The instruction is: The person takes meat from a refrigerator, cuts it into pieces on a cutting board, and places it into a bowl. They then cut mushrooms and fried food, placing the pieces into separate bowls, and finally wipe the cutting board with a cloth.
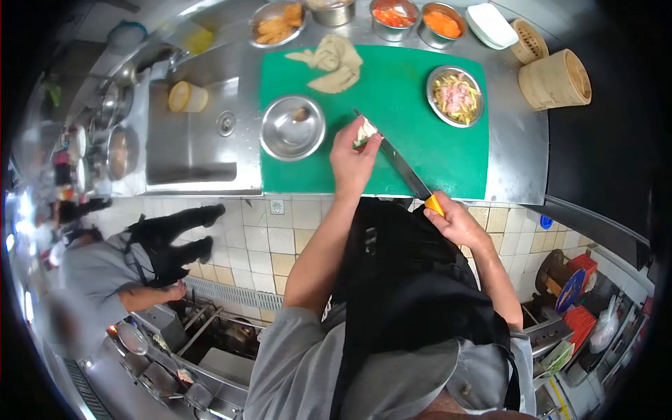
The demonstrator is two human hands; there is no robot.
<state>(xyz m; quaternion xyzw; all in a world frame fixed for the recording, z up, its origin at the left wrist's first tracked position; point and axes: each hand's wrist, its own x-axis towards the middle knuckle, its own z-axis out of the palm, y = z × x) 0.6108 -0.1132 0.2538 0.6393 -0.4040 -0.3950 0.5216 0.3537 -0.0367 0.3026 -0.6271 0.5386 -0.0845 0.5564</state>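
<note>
My right hand [458, 224] is wrapped round the yellow handle of a long kitchen knife [404, 166], its blade slanting up to the left. At the blade's upper part, my left hand [353, 162] has its fingers bent round a pale, whitish piece of food [366, 130], partly hidden by the fingers. Both are over a green cutting board [420, 77]. Left of my left hand stands a steel bowl [280, 140] with a small brown piece [300, 114] inside. A crumpled beige cloth [336, 63] lies at the board's back; a bowl of pink and yellow-green strips [458, 98] sits at the right.
Behind the board are bowls of fried pieces [278, 26], red pieces [393, 17] and orange shreds [442, 23], plus white trays [491, 25]. Bamboo steamers [553, 80] stand right. A sink [192, 150] with a yellowish tub [187, 96] is left. Another person [115, 269] works at lower left.
</note>
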